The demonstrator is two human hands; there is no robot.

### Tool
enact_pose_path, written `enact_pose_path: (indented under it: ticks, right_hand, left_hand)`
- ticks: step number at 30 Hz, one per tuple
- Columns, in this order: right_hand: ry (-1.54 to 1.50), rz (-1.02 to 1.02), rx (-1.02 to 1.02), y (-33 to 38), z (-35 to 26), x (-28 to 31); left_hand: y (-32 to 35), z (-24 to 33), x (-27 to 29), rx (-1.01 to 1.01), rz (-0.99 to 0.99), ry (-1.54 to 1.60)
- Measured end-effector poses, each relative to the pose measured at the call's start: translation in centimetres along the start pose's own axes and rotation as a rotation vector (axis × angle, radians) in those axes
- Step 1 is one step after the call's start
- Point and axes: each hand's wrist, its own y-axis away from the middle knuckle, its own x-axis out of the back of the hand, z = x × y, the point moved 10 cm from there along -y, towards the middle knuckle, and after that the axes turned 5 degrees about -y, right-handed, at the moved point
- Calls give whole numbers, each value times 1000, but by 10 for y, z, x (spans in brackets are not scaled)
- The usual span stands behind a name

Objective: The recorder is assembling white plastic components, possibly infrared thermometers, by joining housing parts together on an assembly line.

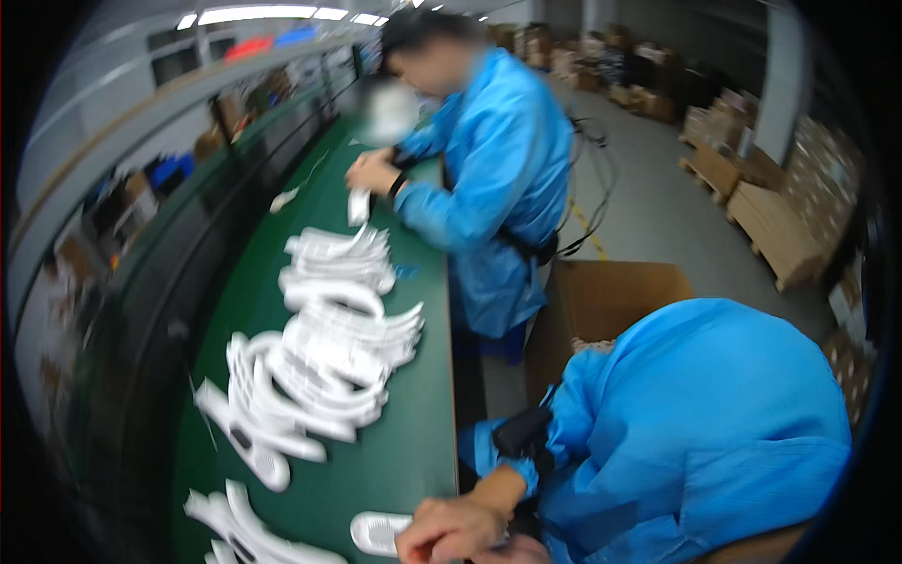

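At the lower edge my right hand (453, 529) is bent at the fingers beside the green work surface. Its fingers are closed on a white plastic part (378, 533), whose rounded end with a fine slotted pattern shows left of the knuckles. Just below its wrist, a bit of my left hand (515, 553) shows; the frame cuts it off and its fingers are hidden. My right sleeve is blue, with a black band (522, 434) near the wrist. Left of my hands lie several curved white plastic parts (246, 531).
A long pile of white curved parts (324, 352) covers the green bench (413, 451). Farther up, a co-worker in blue (503, 179) holds a white piece (359, 207). An open cardboard box (615, 291) stands beyond my arm. Loaded pallets (775, 226) line the right.
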Motion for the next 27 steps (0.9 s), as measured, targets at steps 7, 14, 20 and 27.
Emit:
enact_pose_path:
  ticks: [7,14,20,27]
  right_hand:
    - [-586,-188,-316,-30,-24,-33]
    - [-546,-111,-323,-22,-27,-7]
    - [-523,-57,-297,-19,-35,10]
    - [-503,10,-271,-15,-48,20]
  left_hand:
    - [-6,35,-97,-19,-409,171]
    - [-16,36,-109,-7,-498,209]
    - [-20,38,-116,-3,-563,228]
    - [-5,46,-130,-19,-697,215]
